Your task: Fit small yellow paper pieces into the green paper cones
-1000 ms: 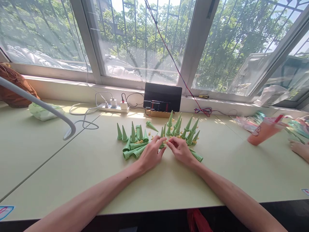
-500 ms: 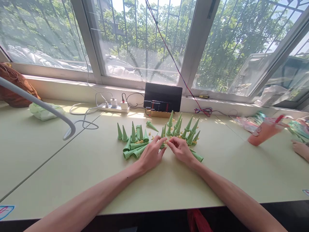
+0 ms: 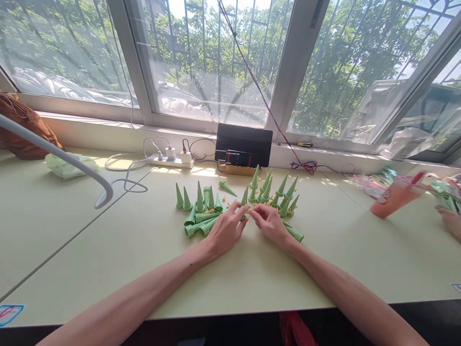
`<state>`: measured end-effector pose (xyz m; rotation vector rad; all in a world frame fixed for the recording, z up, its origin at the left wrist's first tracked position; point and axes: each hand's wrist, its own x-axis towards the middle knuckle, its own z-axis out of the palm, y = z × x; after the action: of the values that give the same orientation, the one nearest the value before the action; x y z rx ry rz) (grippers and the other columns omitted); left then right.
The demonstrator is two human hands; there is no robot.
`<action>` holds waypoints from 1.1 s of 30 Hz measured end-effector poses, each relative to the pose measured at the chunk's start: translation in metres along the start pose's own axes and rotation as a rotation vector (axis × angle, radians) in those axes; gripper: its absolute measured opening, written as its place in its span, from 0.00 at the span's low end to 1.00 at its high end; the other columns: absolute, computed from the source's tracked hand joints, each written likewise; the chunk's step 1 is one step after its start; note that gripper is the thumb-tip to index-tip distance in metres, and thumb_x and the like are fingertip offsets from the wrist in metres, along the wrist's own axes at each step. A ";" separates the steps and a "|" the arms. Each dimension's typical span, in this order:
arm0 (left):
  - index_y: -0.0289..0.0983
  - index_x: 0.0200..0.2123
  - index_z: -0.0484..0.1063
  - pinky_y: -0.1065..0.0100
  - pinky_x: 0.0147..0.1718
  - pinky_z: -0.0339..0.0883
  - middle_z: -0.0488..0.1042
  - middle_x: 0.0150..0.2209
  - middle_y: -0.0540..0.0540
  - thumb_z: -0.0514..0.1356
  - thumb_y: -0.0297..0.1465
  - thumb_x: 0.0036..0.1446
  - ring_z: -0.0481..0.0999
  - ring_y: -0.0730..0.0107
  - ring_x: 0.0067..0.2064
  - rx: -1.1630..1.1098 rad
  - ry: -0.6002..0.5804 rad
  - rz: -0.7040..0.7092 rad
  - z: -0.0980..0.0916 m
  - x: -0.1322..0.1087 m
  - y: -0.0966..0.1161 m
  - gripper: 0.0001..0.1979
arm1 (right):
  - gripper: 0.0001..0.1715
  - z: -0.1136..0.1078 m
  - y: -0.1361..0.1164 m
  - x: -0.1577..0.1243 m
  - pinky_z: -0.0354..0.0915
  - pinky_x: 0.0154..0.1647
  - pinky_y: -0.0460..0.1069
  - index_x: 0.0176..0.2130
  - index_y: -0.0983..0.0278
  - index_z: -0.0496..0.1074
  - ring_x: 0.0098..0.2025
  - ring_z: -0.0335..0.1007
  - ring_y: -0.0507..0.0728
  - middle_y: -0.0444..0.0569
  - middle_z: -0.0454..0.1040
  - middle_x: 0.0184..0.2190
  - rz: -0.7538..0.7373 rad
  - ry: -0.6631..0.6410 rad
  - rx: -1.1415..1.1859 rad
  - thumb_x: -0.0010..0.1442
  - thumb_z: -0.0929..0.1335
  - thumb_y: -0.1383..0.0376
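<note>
My left hand (image 3: 226,229) is closed around the base of an upright green plastic spike (image 3: 245,196), whose pointed tip rises above the fingers. Just to its right, my right hand (image 3: 271,224) pinches a small yellowish piece at the spike's side, mostly covered by the fingertips. Several finished-looking green spikes (image 3: 266,192) stand tip-up behind my right hand, with small yellow parts near their bases. Left of my left hand, more green cones (image 3: 200,198) stand upright, and several loose ones (image 3: 196,228) lie on their sides. Another green spike (image 3: 296,234) lies partly under my right wrist.
A dark tablet (image 3: 244,139) leans at the back with a phone (image 3: 241,158) before it. A power strip (image 3: 171,162) with cables lies to its left. On the right are a tilted red drink cup (image 3: 392,196) and another person's hand (image 3: 450,221). A grey lamp arm (image 3: 68,156) crosses the left.
My hands stay nearly in place, with only slight finger movement at the spike. At the right edge the other person's hand has shifted a little.
</note>
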<state>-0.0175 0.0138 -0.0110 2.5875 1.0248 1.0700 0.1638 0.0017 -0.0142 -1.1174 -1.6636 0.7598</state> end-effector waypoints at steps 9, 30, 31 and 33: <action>0.47 0.64 0.56 0.71 0.29 0.67 0.68 0.47 0.47 0.56 0.26 0.62 0.67 0.79 0.25 -0.123 0.000 -0.079 0.001 0.000 0.002 0.28 | 0.22 0.000 -0.002 0.000 0.56 0.25 0.47 0.32 0.63 0.67 0.20 0.55 0.50 0.39 0.60 0.17 -0.065 0.119 -0.109 0.69 0.60 0.51; 0.48 0.69 0.39 0.69 0.30 0.67 0.76 0.42 0.47 0.57 0.24 0.59 0.68 0.75 0.24 -0.119 -0.098 -0.002 0.003 -0.003 -0.001 0.41 | 0.15 -0.001 -0.015 -0.002 0.56 0.27 0.49 0.29 0.62 0.68 0.24 0.55 0.52 0.42 0.60 0.23 -0.275 0.170 -0.280 0.66 0.65 0.57; 0.48 0.69 0.40 0.69 0.31 0.67 0.76 0.43 0.47 0.57 0.24 0.59 0.68 0.75 0.25 -0.119 -0.102 0.008 0.003 -0.003 -0.001 0.41 | 0.16 -0.001 -0.015 -0.002 0.55 0.27 0.49 0.28 0.61 0.67 0.24 0.55 0.52 0.42 0.60 0.23 -0.282 0.169 -0.289 0.66 0.65 0.57; 0.47 0.69 0.42 0.70 0.31 0.67 0.76 0.42 0.47 0.59 0.25 0.59 0.69 0.74 0.26 -0.121 -0.101 0.018 0.002 -0.003 0.000 0.40 | 0.17 0.000 -0.015 -0.003 0.55 0.27 0.48 0.27 0.61 0.65 0.24 0.54 0.53 0.42 0.59 0.22 -0.292 0.170 -0.300 0.66 0.65 0.58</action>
<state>-0.0178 0.0118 -0.0143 2.5300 0.8868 0.9629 0.1595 -0.0066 -0.0018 -1.0755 -1.7797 0.2272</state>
